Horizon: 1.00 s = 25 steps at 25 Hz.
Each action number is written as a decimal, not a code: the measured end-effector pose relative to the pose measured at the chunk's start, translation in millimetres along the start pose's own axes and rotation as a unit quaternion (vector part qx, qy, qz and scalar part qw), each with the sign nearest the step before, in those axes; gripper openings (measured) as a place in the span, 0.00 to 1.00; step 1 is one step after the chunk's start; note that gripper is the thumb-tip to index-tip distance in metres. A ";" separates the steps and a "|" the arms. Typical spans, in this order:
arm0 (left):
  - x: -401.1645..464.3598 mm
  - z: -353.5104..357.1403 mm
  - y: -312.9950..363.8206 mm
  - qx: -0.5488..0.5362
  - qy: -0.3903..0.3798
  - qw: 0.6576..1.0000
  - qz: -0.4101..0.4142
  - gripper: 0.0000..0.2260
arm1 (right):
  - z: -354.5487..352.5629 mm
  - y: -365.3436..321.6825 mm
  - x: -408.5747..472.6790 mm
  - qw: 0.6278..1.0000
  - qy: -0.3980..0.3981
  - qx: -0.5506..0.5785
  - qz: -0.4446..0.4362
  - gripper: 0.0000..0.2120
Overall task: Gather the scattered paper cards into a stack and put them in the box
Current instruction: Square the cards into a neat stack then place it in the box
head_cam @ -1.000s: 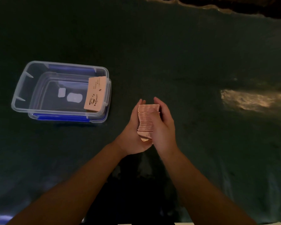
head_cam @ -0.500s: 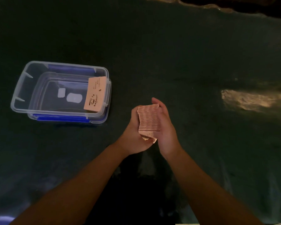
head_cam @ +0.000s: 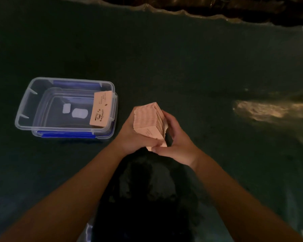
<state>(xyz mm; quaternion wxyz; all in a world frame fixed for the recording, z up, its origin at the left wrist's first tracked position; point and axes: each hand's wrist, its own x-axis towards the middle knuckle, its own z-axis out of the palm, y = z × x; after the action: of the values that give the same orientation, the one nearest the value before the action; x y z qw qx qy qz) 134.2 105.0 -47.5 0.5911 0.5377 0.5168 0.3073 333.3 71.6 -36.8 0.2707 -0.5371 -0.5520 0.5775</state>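
Note:
A thick stack of pink paper cards [head_cam: 150, 122] is held above the dark table, tilted so its top face leans toward me. My left hand [head_cam: 131, 138] grips it from the left and underneath. My right hand [head_cam: 177, 142] holds its right side and lower corner. The clear plastic box [head_cam: 23, 109] with blue clips stands to the left of my hands. One pink card [head_cam: 100, 109] with a coffee-cup print leans against the box's right inner wall.
The table is covered with a dark green sheet [head_cam: 164, 67]. Its wrinkled far edge [head_cam: 182, 13] runs along the top. A bright light patch [head_cam: 262, 110] lies at the right. Two white labels [head_cam: 75, 111] show on the box's bottom.
Both hands have turned the stack from edge-on to tilted, so its printed face now shows. The stack stayed in the same spot; the box and its card have not moved.

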 end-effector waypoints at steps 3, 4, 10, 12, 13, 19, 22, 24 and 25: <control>5.0 -7.8 6.0 -0.079 -0.029 0.996 -0.031 0.46 | -10.1 -10.2 3.6 0.999 0.011 0.032 0.010 0.47; 5.3 -10.5 7.0 -0.090 -0.034 0.995 -0.035 0.46 | -12.5 -13.9 3.3 0.999 0.013 0.040 0.011 0.45; -4.3 -28.2 21.5 0.033 -0.038 0.999 0.008 0.40 | -29.9 -15.7 -2.1 0.997 0.029 -0.071 0.014 0.51; -3.3 -27.1 22.3 0.147 -0.061 0.987 -0.001 0.41 | -30.4 -9.9 -4.8 0.997 0.036 -0.066 0.020 0.54; -2.6 -24.4 21.3 0.186 -0.062 0.981 -0.008 0.42 | -29.0 -7.3 -6.3 0.997 0.040 -0.055 0.025 0.55; -4.8 -1.8 -9.6 0.181 -0.017 0.983 -0.031 0.51 | -9.1 31.3 -5.2 0.994 0.092 -0.048 0.019 0.54; -8.0 13.4 -23.0 0.128 0.015 0.991 -0.040 0.54 | 3.7 45.6 -3.4 0.993 0.107 -0.035 0.032 0.53; -11.4 19.7 -28.8 0.092 0.038 0.995 -0.031 0.52 | 14.7 47.1 -3.2 0.991 0.126 0.043 0.027 0.48; -11.8 22.4 -32.3 0.058 0.046 0.997 -0.023 0.49 | 21.7 45.7 -3.0 0.982 0.153 0.105 0.028 0.42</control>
<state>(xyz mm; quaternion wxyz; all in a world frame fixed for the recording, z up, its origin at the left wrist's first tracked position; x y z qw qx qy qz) 145.8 79.5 -77.5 0.5414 0.5442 0.5725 0.2881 327.0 50.2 -82.3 0.3910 -0.6029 -0.4250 0.5506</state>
